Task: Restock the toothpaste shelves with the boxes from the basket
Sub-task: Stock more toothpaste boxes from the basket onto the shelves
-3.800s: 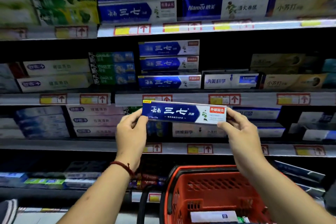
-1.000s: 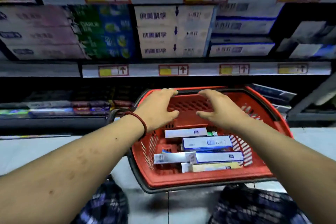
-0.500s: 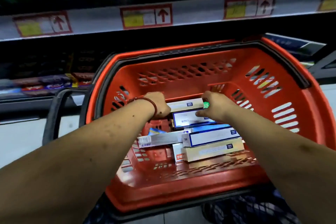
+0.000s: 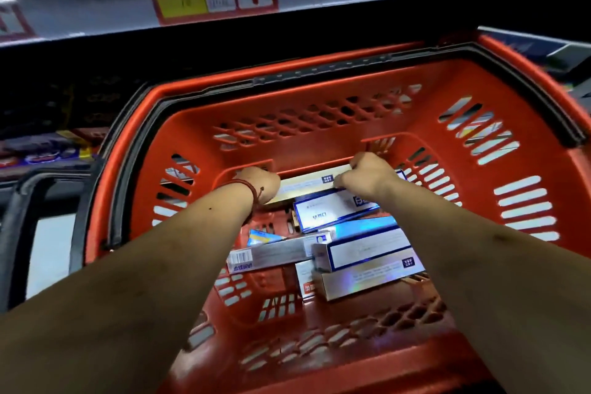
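Red plastic walls of the basket point(image 4: 479, 99) surround us as we grip the pale toothpaste box point(image 4: 307, 184) at its far end, left hand point(image 4: 260, 184) curled round one end, right hand point(image 4: 367, 177) round the other.

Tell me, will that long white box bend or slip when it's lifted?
Probably stays stiff: the white box looks like straight-edged cardboard. Likely light: the left hand and right hand just grip its ends. Its glossy face might feel slippery.

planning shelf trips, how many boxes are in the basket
6: top box gripped by left hand and right hand; bordered box just nearer; blue box; silver box left; white box atop cream box. Others may be hidden.
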`<state>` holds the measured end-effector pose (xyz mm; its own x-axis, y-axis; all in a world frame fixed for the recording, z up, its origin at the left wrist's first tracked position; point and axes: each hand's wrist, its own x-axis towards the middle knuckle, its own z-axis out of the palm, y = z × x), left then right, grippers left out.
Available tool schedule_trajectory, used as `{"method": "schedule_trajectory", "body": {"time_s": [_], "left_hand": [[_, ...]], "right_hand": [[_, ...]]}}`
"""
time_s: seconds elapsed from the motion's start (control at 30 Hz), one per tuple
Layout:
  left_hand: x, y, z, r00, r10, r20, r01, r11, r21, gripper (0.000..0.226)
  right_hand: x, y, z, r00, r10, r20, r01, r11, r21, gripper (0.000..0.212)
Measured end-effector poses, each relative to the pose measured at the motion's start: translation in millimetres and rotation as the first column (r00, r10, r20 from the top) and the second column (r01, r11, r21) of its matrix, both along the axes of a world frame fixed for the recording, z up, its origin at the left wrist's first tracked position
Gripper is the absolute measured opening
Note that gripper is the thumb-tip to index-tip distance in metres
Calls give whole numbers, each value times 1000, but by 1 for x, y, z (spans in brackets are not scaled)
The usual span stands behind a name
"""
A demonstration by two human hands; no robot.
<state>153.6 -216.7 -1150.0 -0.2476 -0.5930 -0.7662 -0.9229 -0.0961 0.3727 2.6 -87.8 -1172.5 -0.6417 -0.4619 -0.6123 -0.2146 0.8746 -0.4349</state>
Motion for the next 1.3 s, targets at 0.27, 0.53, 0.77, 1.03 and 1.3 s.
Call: {"method": "schedule_trajectory", "body": {"time_s": [0.27, 0.53, 0.77, 1.03, 1.3], "left_hand": [[7, 8, 78, 979, 138, -152, -138, 990, 13, 34], [25, 1, 189, 897, 137, -421, -246, 945, -217, 18], [51, -6, 244, 667, 194, -720, -289, 957, -10, 13], [77, -16, 281, 535, 181, -825, -500, 856, -136, 13], [91, -18, 297, 225, 339, -913, -520, 835, 182, 14]], "right_hand": [[10, 17, 68, 844, -523, 116, 532, 792, -300, 30], [-17, 34, 159, 825, -542, 158, 546, 695, -467, 43], [25, 45, 275, 843, -501, 195, 499, 594, -631, 17], [59, 35, 320, 808, -467, 359, 541, 347, -766, 16], [69, 25, 315, 732, -421, 536, 642, 164, -749, 26]]}}
